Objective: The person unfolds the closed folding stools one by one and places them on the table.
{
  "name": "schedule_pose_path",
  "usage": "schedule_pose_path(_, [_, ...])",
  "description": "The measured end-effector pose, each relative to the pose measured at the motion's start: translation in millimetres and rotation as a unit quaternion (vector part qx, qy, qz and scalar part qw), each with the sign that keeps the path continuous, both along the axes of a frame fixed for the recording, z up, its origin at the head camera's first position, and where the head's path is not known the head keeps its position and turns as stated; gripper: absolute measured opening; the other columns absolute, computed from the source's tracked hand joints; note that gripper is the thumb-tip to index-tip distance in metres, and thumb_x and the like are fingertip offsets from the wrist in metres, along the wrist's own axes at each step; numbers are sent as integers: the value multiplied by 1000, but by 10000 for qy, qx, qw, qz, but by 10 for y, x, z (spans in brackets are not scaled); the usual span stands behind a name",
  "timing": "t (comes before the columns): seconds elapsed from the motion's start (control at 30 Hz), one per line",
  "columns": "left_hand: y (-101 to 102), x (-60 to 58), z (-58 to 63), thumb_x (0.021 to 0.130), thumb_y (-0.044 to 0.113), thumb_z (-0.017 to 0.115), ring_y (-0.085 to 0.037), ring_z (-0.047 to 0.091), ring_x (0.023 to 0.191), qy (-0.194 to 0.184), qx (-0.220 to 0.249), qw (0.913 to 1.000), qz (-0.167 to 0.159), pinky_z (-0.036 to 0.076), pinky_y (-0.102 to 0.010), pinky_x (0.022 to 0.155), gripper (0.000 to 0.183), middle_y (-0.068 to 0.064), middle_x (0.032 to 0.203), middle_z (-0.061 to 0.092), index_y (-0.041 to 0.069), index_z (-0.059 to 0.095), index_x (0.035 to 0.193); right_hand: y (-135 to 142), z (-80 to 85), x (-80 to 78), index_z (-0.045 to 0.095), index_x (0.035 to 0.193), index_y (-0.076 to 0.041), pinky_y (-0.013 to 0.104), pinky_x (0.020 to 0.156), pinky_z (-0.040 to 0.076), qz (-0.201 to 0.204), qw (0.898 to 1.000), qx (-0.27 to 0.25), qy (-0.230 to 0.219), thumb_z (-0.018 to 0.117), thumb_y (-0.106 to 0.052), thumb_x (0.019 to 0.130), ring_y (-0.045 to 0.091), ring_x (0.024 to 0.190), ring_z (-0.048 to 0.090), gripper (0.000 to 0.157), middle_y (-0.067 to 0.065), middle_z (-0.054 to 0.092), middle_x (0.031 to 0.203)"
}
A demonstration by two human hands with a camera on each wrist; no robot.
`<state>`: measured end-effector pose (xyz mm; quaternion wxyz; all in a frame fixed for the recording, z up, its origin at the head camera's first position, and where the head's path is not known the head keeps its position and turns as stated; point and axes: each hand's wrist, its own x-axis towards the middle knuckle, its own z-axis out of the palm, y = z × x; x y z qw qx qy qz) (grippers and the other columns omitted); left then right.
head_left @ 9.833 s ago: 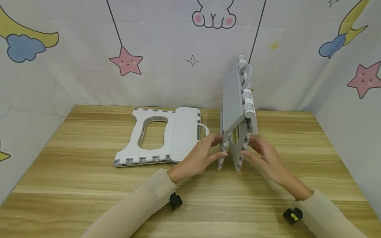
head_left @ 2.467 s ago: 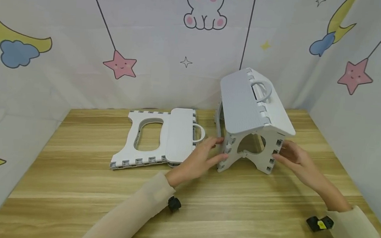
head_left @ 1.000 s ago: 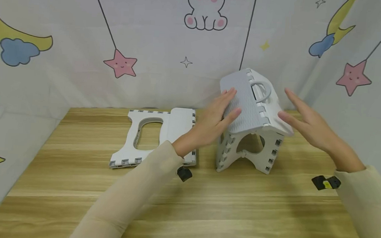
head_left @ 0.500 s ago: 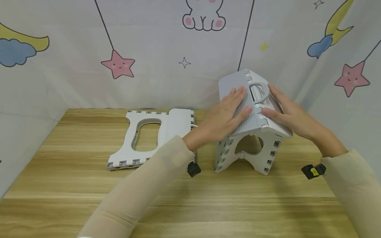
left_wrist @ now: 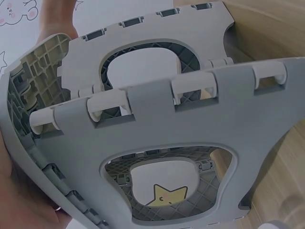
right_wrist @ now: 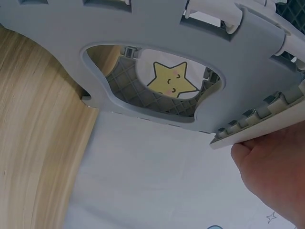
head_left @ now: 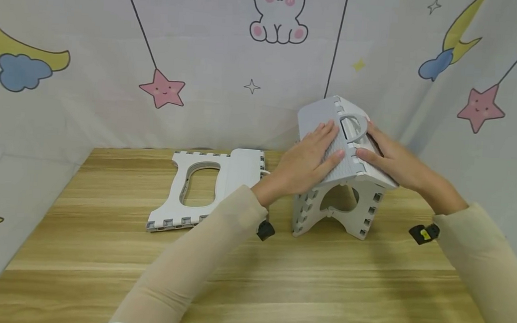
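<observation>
A white and grey folding step stool (head_left: 352, 220) stands half unfolded on its legs at the right of the table, its two-part top peaked like a roof. My left hand (head_left: 305, 162) lies with fairly straight fingers on the grey left half of the top. On the white right half rests my right hand (head_left: 402, 161), thumb near the ridge by the carry handle (head_left: 362, 130). In the left wrist view the hinged side panel (left_wrist: 157, 124) shows, with the left hand (left_wrist: 24, 195) at the edge. The right wrist view shows the right hand (right_wrist: 276, 171) against the top panel.
A second white folding stool (head_left: 240, 167) lies folded flat to the left, partly hidden behind my left forearm. Both stand on a wood-grain table (head_left: 313, 285). A printed cloth backdrop (head_left: 222, 39) hangs right behind the table's far edge.
Earlier the stool was nearly folded, with my hands at its legs. Its legs spread apart and the top widened. Both hands then rose onto the top panels, and have barely moved since.
</observation>
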<state>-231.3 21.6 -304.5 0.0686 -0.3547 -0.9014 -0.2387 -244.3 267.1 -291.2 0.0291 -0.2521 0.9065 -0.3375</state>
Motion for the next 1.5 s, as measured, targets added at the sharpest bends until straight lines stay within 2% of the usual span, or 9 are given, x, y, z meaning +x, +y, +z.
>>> schedule_pose_path(0.33, [-4, 29, -34, 109, 44, 26, -17, 1, 151, 149, -198, 9997, 18, -2, -21, 118, 65, -9, 166, 6, 4, 16, 159, -8, -57, 63, 4, 161, -11, 67, 111, 22, -7, 9996, 100, 263, 49, -39, 104, 42, 143, 21, 78, 19, 7, 165])
schedule_pose_path(0.47, [-14, 40, -39, 109, 43, 27, -17, 1, 151, 203, -211, 9996, 16, -1, -22, 118, 64, -9, 166, 6, 4, 16, 159, -18, -53, 88, 4, 161, -12, 67, 111, 22, -114, 9994, 174, 285, 50, -40, 103, 43, 144, 20, 79, 20, 8, 164])
schedule_pose_path(0.7, [-1, 38, -38, 109, 44, 28, -17, 1, 151, 168, -208, 9996, 20, -3, -20, 117, 64, -8, 166, 7, 5, 17, 159, 8, -46, 112, 2, 162, -17, 68, 106, 27, -283, 9989, 309, 188, 49, -41, 103, 45, 138, 27, 79, 19, 8, 165])
schedule_pose_path(1.1, [20, 39, -9, 109, 47, 26, -16, 0, 151, 118, -460, 9988, 96, -5, -19, 116, 65, -5, 166, 5, 7, 15, 159, 34, -16, 85, 3, 162, -15, 69, 112, 17, -252, 9989, 370, 160, 51, -42, 102, 42, 148, 10, 81, 17, 3, 165])
schedule_pose_path(1.5, [26, 34, 11, 108, 47, 27, -16, 2, 151, 197, -672, 9975, 120, -4, -20, 117, 64, -5, 166, 7, 9, 17, 160, 46, 13, 100, -1, 162, -21, 72, 109, 20, -434, 9961, 770, 65, 52, -47, 100, 46, 147, 13, 86, 15, 2, 165])
